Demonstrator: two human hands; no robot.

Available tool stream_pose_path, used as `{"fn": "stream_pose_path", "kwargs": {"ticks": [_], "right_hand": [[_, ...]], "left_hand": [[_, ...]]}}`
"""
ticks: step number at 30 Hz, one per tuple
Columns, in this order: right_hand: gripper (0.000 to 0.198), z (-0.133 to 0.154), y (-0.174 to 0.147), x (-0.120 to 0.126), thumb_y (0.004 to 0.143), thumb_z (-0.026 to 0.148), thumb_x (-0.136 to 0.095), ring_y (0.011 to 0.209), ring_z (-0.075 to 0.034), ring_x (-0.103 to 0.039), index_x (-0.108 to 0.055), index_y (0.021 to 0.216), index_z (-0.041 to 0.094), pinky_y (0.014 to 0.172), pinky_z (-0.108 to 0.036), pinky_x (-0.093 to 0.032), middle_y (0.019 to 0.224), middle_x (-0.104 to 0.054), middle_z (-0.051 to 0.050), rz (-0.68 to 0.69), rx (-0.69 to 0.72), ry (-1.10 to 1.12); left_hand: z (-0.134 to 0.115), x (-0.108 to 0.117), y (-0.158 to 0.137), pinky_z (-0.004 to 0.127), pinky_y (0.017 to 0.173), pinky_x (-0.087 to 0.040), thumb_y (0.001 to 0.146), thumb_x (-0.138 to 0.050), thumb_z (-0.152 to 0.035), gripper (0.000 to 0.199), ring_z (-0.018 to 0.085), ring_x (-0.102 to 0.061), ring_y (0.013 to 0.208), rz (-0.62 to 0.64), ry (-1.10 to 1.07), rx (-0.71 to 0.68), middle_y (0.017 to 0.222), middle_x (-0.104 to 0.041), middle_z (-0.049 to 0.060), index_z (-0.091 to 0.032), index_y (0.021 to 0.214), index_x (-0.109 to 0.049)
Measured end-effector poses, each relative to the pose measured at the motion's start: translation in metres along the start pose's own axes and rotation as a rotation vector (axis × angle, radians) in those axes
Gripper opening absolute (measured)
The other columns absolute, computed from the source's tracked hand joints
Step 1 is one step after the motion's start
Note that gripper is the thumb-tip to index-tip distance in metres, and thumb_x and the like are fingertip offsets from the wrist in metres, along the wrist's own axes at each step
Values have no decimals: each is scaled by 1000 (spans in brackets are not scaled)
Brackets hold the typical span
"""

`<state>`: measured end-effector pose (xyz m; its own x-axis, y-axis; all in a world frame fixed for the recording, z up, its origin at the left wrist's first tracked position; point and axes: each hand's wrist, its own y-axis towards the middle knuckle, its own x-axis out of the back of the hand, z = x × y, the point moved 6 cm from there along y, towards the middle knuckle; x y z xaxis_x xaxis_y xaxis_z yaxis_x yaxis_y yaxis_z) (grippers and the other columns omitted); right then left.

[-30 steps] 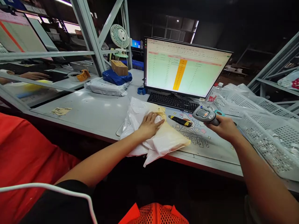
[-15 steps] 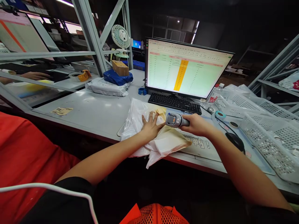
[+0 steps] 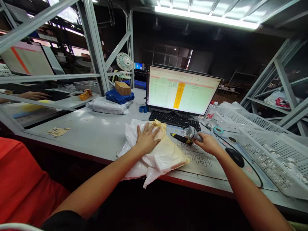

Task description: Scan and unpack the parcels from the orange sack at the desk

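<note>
My left hand [image 3: 147, 140] lies spread on a yellowish packing bag [image 3: 169, 153], which rests over a white plastic bag [image 3: 132, 131] at the table's front edge. Part of the bags hangs past that edge. In my right hand [image 3: 209, 143] is a grey barcode scanner [image 3: 192, 132], gripped by its handle just above the mat. Beside the scanner, a black and yellow utility knife [image 3: 181, 138] lies on the printed desk mat [image 3: 196, 160]. What the bags contain is hidden.
Behind the bags stand a black keyboard [image 3: 166, 119] and a monitor [image 3: 183, 89]. White baskets [image 3: 271, 160] and a black mouse [image 3: 234, 157] are on the right. Parcels [image 3: 108, 106] sit at the back left; a co-worker's hand [image 3: 33, 95] shows beyond the frame.
The scanner has moved right, away from the bag, and now sits lower near the mat. The utility knife has come into sight. My view has tilted up.
</note>
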<state>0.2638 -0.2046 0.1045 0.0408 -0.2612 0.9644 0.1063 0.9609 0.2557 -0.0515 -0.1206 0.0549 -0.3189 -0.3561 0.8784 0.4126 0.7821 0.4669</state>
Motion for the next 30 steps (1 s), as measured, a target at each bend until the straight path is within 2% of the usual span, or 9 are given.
{"fn": "stream_pose_path", "kwargs": {"ticks": [4, 6, 9, 11, 14, 19, 22, 25, 30], "right_hand": [[37, -72, 3, -30, 102, 42, -56, 111, -32, -70, -65, 127, 15, 82, -34, -47, 119, -74, -15, -37, -282, -106], [42, -92, 1, -43, 104, 39, -53, 119, -32, -68, -60, 134, 10, 88, -36, -49, 126, -71, -19, -45, -372, -140], [45, -103, -2, -54, 104, 34, -52, 125, -33, -65, -57, 139, 7, 95, -38, -50, 132, -67, -22, -55, -441, -156], [41, -104, 1, -54, 102, 35, -53, 121, -34, -67, -62, 133, 9, 93, -39, -52, 126, -69, -21, -54, -472, -148], [42, -99, 15, -39, 99, 38, -55, 117, -38, -68, -68, 124, 8, 93, -43, -53, 121, -70, -24, -101, -513, -130], [55, -56, 69, -17, 105, 38, -38, 129, -37, -59, -58, 143, 4, 106, -45, -47, 138, -61, -27, -242, -436, -69], [52, -19, 109, -37, 106, 41, -44, 133, -28, -57, -57, 149, 14, 112, -35, -43, 145, -61, -17, -190, -291, -10], [58, 4, 135, -70, 102, 44, -56, 138, -30, -52, -56, 152, 17, 114, -39, -42, 151, -57, -16, -119, -250, 21], [60, 11, 144, -105, 104, 43, -52, 160, -39, -20, -52, 156, 12, 127, -56, -22, 172, -29, -19, -107, -270, 12]], "left_hand": [[80, 17, 22, 70, 127, -16, 92, -57, -71, 88, 48, -15, 161, -72, -85, 283, 173, -30, 18, -24, 165, -40], [120, 0, 27, 66, 126, -22, 85, -60, -78, 103, 50, -17, 160, 57, -185, 387, 172, -29, 21, -18, 166, -37], [155, -37, 27, 47, 123, -38, 87, -56, -76, 101, 40, -41, 153, 198, -432, 381, 167, -40, 20, -13, 164, -38], [166, -55, 23, 39, 118, -44, 89, -51, -74, 96, 34, -54, 144, 181, -534, 345, 161, -50, 18, -12, 161, -40], [175, -66, 17, 45, 120, -41, 88, -47, -76, 95, 38, -53, 142, 89, -459, 367, 155, -56, 20, -9, 156, -47], [178, -65, 16, 52, 117, -41, 88, -41, -77, 91, 44, -53, 138, 30, -330, 365, 146, -63, 22, -10, 148, -56], [181, -68, 18, 55, 109, -46, 85, -37, -82, 81, 46, -58, 126, 48, -313, 361, 124, -72, 21, -16, 121, -69], [185, -68, 19, 54, 107, -47, 80, -36, -87, 79, 43, -61, 118, -13, -335, 331, 115, -70, 22, -18, 101, -68], [182, -60, 14, 45, 105, -48, 78, -50, -84, 75, 36, -64, 115, -122, -577, 294, 121, -70, 15, -18, 110, -66]]}}
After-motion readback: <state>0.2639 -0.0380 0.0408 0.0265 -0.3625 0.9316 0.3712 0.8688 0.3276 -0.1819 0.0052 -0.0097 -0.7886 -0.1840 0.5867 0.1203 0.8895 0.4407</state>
